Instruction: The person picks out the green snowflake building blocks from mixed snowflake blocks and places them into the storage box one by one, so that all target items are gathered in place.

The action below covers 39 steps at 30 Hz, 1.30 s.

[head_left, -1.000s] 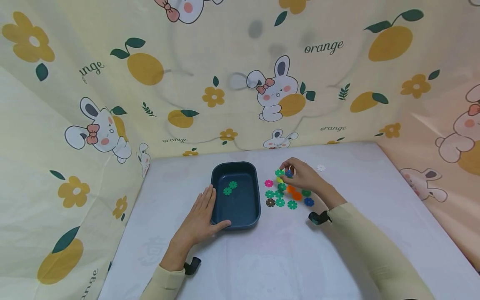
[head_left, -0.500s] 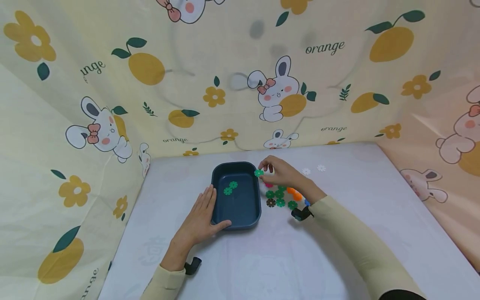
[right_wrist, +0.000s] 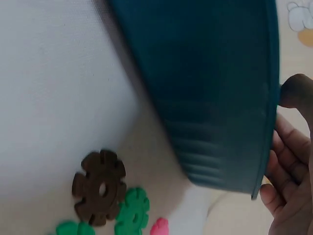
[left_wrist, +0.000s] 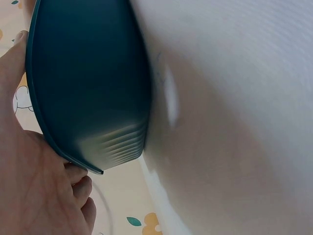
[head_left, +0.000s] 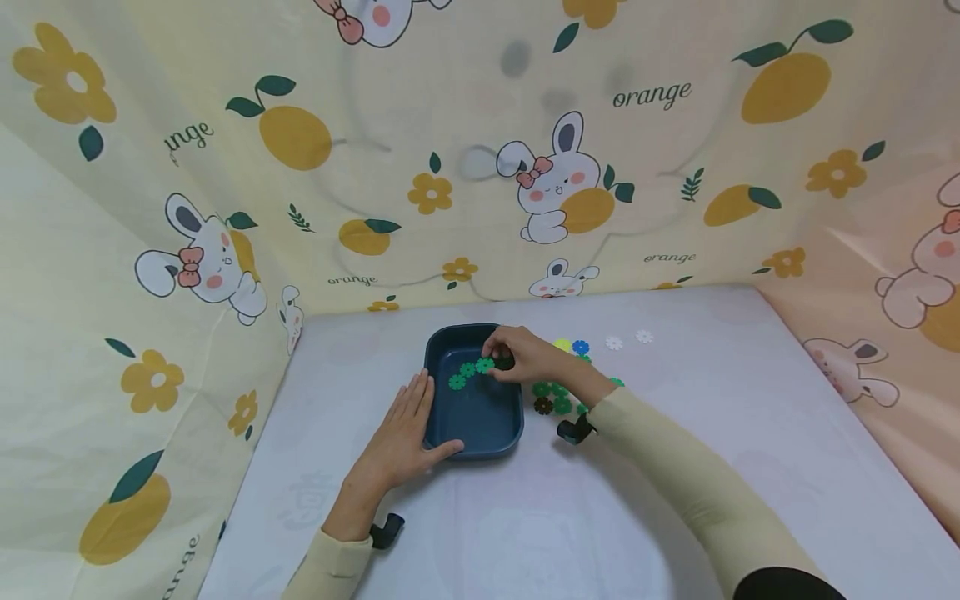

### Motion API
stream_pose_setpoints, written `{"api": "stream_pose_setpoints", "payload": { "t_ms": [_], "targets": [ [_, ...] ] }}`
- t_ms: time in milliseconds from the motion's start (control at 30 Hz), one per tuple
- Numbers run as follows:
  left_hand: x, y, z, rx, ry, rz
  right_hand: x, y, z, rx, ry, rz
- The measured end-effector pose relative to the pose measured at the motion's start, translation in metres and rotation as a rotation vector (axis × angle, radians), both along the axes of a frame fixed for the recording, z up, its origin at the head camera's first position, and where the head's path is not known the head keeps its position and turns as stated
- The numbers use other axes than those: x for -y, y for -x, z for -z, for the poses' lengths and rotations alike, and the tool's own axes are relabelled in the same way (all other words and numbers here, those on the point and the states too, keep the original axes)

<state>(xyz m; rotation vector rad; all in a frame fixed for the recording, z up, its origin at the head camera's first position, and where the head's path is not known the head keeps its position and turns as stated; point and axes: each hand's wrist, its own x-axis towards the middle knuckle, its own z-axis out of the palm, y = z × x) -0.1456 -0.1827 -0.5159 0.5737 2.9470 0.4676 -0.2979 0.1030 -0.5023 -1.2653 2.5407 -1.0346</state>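
A dark blue rectangular tray [head_left: 480,421] sits on the white table. My left hand [head_left: 401,433] lies with straight fingers along its left rim, thumb at the near corner. Over the tray's far right part, my right hand [head_left: 522,354] pinches a green notched plastic disc [head_left: 485,366], a snowflake-shaped building piece. Two green discs [head_left: 457,382] lie on the tray floor, close to the held one. The left wrist view shows the tray's outer wall [left_wrist: 93,73] beside the hand. In the right wrist view the tray wall hides the pinched disc.
Right of the tray lie several loose discs, partly hidden under my right arm: green [head_left: 562,406], brown [right_wrist: 99,188], pink [right_wrist: 160,227], yellow [head_left: 562,344] and blue [head_left: 581,347]. Two white discs [head_left: 614,342] lie farther right. A patterned cloth [head_left: 420,275] hangs behind the table.
My right hand has moved left from the loose discs, across the tray's right rim and into the space over the tray, carrying the green disc. The left hand has stayed put.
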Motion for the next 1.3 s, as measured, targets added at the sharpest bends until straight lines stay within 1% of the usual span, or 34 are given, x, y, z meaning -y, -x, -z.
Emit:
{"api": "stream_pose_setpoints", "payload": {
  "t_ms": [100,167,400,467,633,800,1000,1300],
  "targets": [
    [0.000,0.000,0.000,-0.002,0.006,0.004,0.007,0.000,0.001,-0.029,-0.036,-0.027],
    [0.001,0.000,0.000,0.002,0.013,0.004,0.011,0.000,-0.001,-0.028,-0.060,-0.041],
    [-0.001,0.001,0.000,-0.009,0.003,-0.003,0.024,-0.002,-0.002,0.054,-0.171,-0.087],
    [-0.002,0.001,0.000,-0.002,0.003,-0.005,0.028,-0.004,-0.002,0.066,-0.199,-0.103],
    [-0.002,0.001,-0.001,0.008,0.010,-0.013,0.039,-0.007,-0.003,0.080,-0.212,-0.167],
    [0.000,0.000,-0.002,0.007,0.005,-0.013,0.049,-0.011,-0.002,0.102,-0.250,-0.214],
    [0.000,0.000,-0.002,0.012,-0.003,-0.003,0.054,-0.015,0.001,0.112,-0.304,-0.228],
    [0.000,-0.001,-0.002,0.007,-0.012,-0.001,0.062,-0.017,0.008,0.087,-0.383,-0.234]
  ]
}}
